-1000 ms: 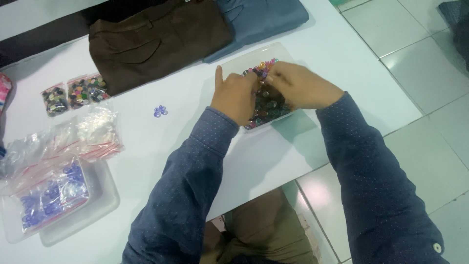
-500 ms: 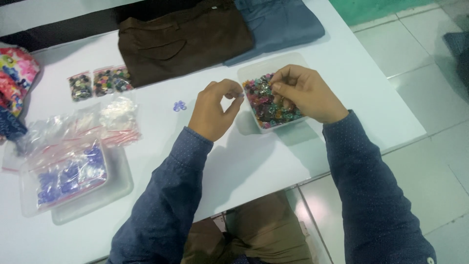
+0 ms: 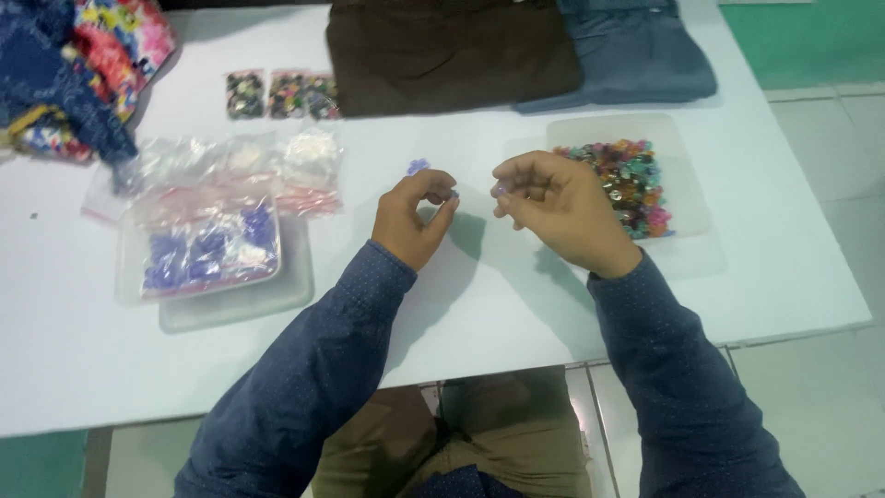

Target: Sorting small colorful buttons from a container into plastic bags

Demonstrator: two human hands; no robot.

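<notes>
Hands meet over the middle of the white desk [image 3: 516, 304], fingertips turned toward each other with a narrow gap between them. The left hand [image 3: 413, 217] is curled nearly closed, thumb and forefinger pinched on what looks like a tiny purple piece [image 3: 453, 195], though it is too small to be sure. The right hand [image 3: 553, 207] is pinched the same way on a second purple piece [image 3: 499, 189]. Each piece points at the other hand, left at 3 o'clock, right at 9 o'clock.

A loose purple button [image 3: 418, 167] lies on the desk at 12 o'clock from the left hand, near it and apart from the right; the left hand is nearer.

At 3 o'clock from the right hand, just beside it, a clear shallow tray [image 3: 687, 198] holds a heap of mixed-colour buttons [image 3: 625, 180]. At 9 o'clock from the left hand a second clear tray [image 3: 230, 309] carries a zip bag of blue-purple buttons [image 3: 207, 251], with more clear bags [image 3: 230, 166] behind. Three small packets of dark buttons [image 3: 281, 94] sit at 11 o'clock. Folded brown cloth [image 3: 452, 51] and blue cloth [image 3: 627, 51] lie at 12 o'clock, patterned fabric [image 3: 83, 65] at 10 o'clock.
</notes>
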